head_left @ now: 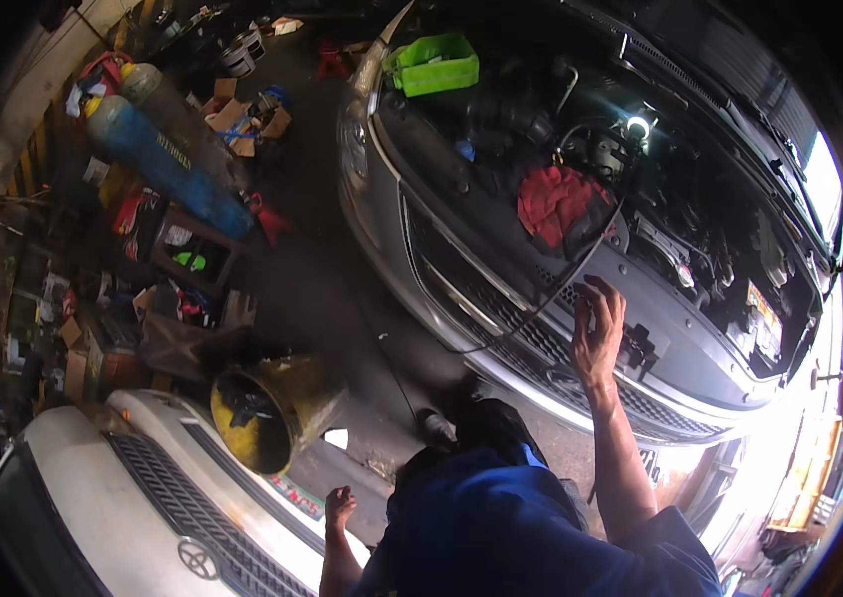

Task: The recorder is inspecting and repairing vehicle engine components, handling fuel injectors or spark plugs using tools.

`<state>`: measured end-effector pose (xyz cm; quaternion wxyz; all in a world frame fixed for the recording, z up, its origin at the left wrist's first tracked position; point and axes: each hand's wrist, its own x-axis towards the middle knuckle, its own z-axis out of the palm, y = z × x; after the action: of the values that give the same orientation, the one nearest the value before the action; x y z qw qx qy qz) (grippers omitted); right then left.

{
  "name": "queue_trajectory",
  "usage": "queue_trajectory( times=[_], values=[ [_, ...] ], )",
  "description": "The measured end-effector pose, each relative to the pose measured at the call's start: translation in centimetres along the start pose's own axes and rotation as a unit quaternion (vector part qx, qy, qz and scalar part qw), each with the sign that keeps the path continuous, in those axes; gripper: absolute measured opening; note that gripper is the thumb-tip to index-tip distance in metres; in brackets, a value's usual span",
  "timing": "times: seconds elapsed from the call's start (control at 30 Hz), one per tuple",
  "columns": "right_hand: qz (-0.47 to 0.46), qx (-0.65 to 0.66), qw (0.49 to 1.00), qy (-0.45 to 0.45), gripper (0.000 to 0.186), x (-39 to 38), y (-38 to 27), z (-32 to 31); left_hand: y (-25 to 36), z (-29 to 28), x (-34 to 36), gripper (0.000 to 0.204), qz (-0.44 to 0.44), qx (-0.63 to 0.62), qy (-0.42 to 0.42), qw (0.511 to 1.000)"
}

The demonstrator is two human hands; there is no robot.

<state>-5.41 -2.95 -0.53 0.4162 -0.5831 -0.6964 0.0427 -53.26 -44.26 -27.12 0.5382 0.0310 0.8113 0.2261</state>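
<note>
My right hand (pixel 598 333) is raised over the front edge of a silver vehicle (pixel 367 214), fingers bent and apart, with nothing visible in it. Just left of the fingers, a thin dark cable (pixel 538 310) crosses the grille and loops down toward the floor. Low at my left side hangs my left hand (pixel 340 507), small in the picture, its fingers loosely curled and no object discernible in it. Beyond my right hand a crumpled red cloth (pixel 559 204) lies at the front of the open engine bay. A lit round lamp (pixel 638 127) shines farther in.
A green plastic bin (pixel 433 66) rests on the vehicle's far front corner. Behind me to the left stand a white vehicle (pixel 73 488) and a yellow drum-shaped object (pixel 267 418). Blue gas cylinders (pixel 168 164), cardboard boxes (pixel 242 124) and clutter line the left side.
</note>
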Motion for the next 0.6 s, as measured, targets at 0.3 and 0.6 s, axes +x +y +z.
queue_trajectory(
  times=[0.3,0.6],
  values=[
    [-0.007,0.063,0.997,-0.034,0.017,13.4,-0.7,9.3,19.4,3.0,5.2,0.030,0.263,0.137,0.019,0.955],
    [0.059,0.085,0.994,-0.033,0.018,17.0,-3.5,16.1,53.2,11.0,0.8,0.032,0.425,0.114,-0.097,0.893]
  ],
)
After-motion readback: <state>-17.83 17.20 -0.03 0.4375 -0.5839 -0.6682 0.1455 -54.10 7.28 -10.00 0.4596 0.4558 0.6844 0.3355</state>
